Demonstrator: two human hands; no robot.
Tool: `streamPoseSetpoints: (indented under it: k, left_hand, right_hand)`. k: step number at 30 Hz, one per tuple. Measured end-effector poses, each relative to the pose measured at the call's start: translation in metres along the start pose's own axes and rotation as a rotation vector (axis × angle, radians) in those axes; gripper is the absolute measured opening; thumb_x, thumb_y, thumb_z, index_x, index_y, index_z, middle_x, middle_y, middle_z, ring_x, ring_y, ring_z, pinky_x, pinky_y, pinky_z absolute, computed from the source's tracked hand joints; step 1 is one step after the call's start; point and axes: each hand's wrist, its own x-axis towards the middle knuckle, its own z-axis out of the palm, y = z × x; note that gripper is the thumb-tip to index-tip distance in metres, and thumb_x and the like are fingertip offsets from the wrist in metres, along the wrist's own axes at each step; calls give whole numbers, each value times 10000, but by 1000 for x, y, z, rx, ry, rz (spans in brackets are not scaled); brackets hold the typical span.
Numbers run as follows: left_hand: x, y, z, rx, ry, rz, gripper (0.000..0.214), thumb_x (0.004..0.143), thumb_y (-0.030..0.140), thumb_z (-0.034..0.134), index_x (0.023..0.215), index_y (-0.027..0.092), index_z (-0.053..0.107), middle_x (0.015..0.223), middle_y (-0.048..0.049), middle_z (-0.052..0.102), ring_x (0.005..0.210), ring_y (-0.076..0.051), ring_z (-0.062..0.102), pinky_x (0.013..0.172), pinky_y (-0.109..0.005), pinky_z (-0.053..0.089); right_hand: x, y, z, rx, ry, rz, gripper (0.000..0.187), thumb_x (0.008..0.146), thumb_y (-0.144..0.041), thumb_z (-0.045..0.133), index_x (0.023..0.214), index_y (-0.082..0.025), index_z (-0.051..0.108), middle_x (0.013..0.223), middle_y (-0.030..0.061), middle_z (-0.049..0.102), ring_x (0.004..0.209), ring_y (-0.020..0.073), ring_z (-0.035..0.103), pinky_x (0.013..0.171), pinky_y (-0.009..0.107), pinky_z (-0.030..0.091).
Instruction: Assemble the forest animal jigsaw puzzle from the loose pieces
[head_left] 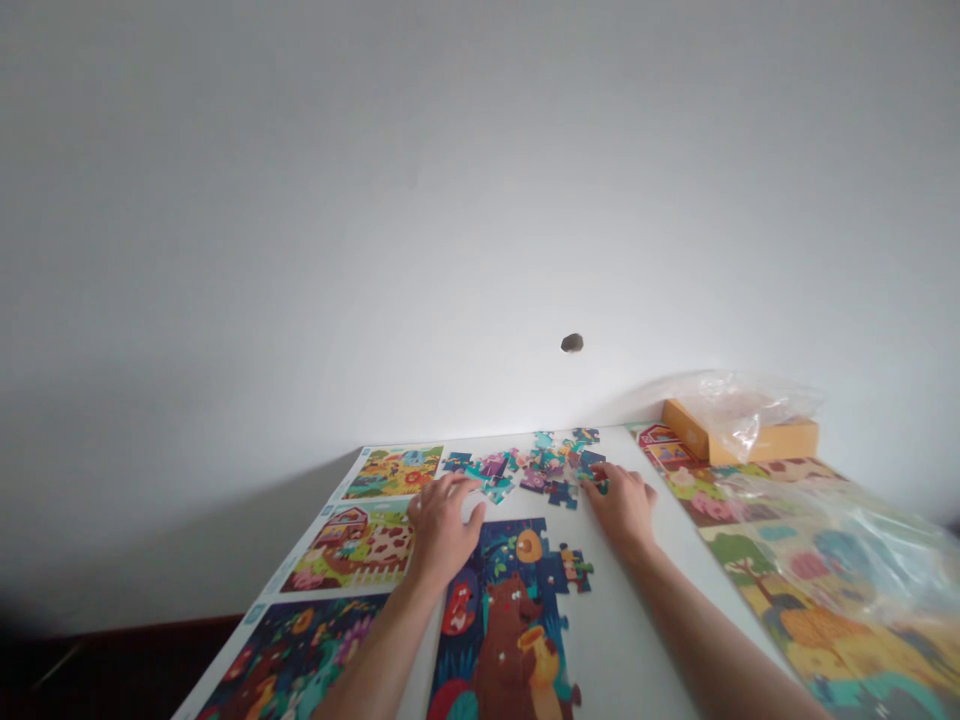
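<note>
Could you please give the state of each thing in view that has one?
Bear puzzle: partly joined, right edge jagged.
Puzzle pieces: clustered apart from the bear puzzle.
Left picture sheet: flat.
Orange box: partly under clear plastic; lid unclear.
Clear plastic: crumpled.
Left hand: open, palm down.
Right hand: fingers at the puzzle pieces, grip unclear.

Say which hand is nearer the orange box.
Right. The right hand is left of and nearer the viewer than the orange box, at the right side of the loose pieces; the left hand is farther away, by their left side.
</note>
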Motion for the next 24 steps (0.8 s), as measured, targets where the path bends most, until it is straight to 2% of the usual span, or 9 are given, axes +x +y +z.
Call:
streamPoseSetpoints:
  k: [2,4,6,10,12,15,20,22,24]
  left_hand:
    - [1,-6,4,81,-1,-87,339,836,344,568,1157,289,664,1265,-86,600,1172,-327,485,971,-525,378]
    - [0,-9,7,104,-60,-95,361,832,385,572,1174,314,661,1302,-81,584,1190,-359,458,947,-557,376]
    - [-2,-9,8,93,-110,-65,357,842,404,561,1181,348,658,1319,-63,578,1212,-376,434,944,-579,365]
    - [-4,-5,7,22,-162,30,330,870,417,535,1178,399,652,1323,-23,579,1226,-354,423,968,-580,343]
    - [-4,-4,6,-19,-192,82,329,877,429,533,1185,410,646,1331,-7,577,1233,-342,419,989,-577,328]
    - [-4,-3,4,-50,-229,140,343,876,440,541,1203,402,638,1356,6,569,1255,-344,403,1026,-589,284]
    - [-5,-1,0,-84,-319,222,370,895,459,517,1256,424,591,1385,34,557,1329,-354,341,1062,-630,206]
    - [-6,0,-1,-106,-348,256,393,904,464,504,1290,420,563,1397,27,547,1360,-359,302,1070,-641,191]
    - [-6,1,-1,-121,-362,275,418,908,472,494,1319,408,540,1409,19,536,1381,-361,273,1078,-641,186]
  right_hand:
    - [-1,0,1,-5,-5,-25,229,856,-359,559,1031,-278,683,1069,40,682,1050,257,530,918,427,303]
    - [-1,0,2,-1,-16,-50,199,852,-342,566,983,-284,704,1073,41,678,1048,257,525,921,426,311]
    - [-3,-2,3,4,-26,-75,198,844,-334,577,981,-295,715,1096,39,670,1060,258,516,925,425,324]
    - [-8,-9,2,8,-63,-204,308,859,-373,569,1147,-349,673,1303,23,586,1197,278,443,972,457,323]
    - [-11,-12,1,-2,-126,-309,364,874,-443,550,1225,-383,627,1410,6,507,1289,300,362,1017,509,283]
    - [-13,-16,0,-26,-237,-416,370,888,-535,511,1226,-428,618,1461,-30,456,1357,320,279,1060,602,183]
    - [-14,-18,-1,-65,-209,-330,334,917,-469,492,1193,-373,654,1494,-8,417,1382,317,272,1081,630,130]
    - [-16,-20,-5,-37,-221,-398,380,918,-475,488,1262,-368,610,1523,-7,370,1405,324,237,1091,620,145]
    - [-19,-24,-9,24,-309,-536,449,922,-520,462,1342,-379,536,1541,-14,336,1426,341,192,1097,626,147]
